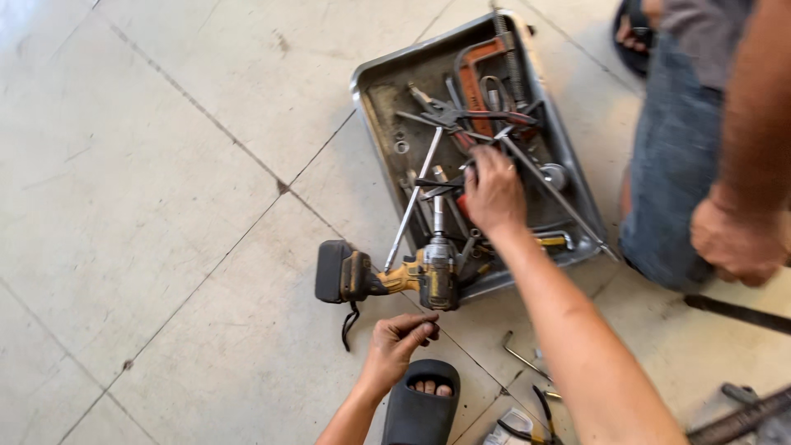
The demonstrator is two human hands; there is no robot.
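Floor: pale square tiles (165, 165) with dark grout lines, scuffed and dusty, seen from above.

Tray: a shallow metal tray (375, 82) sits on the tiles at upper centre, crowded with hand tools.

Tray contents: an orange-red clamp frame (474, 74), pliers with dark handles (449, 114), several long metal rods (412, 202) and small loose washers.

Right hand: the right hand (494, 191) reaches down into the tray, fingers curled among the tools; whether it actually grips one cannot be told, as the palm side is hidden.

Left hand: the left hand (398, 342) hovers low near the tiles just below the drill, fingers loosely curled and thumb out, holding nothing that can be seen.

Drill: a yellow-and-black cordless impact driver (387, 276) lies on its side, its head resting over the tray's near rim, its battery end on the floor, a short black strap trailing from it.

Foot: toes in a dark slide sandal (422, 404) rest on the floor beside the left wrist.

Loose tools: pliers and a bent key (527, 395) lie on the tiles near the bottom edge.

Second person: at right, a crouching person in denim shorts (676, 156), with a closed fist (736, 243) over a dark bar (733, 313).
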